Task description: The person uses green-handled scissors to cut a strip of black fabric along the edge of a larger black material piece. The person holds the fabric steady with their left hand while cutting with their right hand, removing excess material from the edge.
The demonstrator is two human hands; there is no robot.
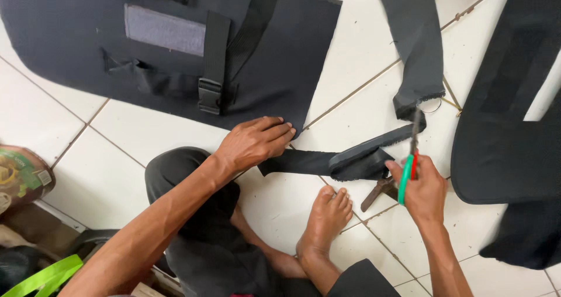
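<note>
My left hand [255,141] lies flat, fingers together, pressing the near corner of a large black fabric panel [76,40] onto the white tile floor. My right hand [422,187] grips scissors [409,168] with green and red handles, blades pointing up toward the frayed end of a black fabric strip [416,45]. Between my hands lies a folded black strip [345,159]. My bare foot [327,218] rests just below it.
The panel carries a grey fastener patch [165,31] and a strap with a black buckle [209,95]. More black fabric pieces [508,151] lie at the right. A brown tool [377,192] sits on the floor near my right hand. A green strap [44,276] and a package [20,177] are at the left.
</note>
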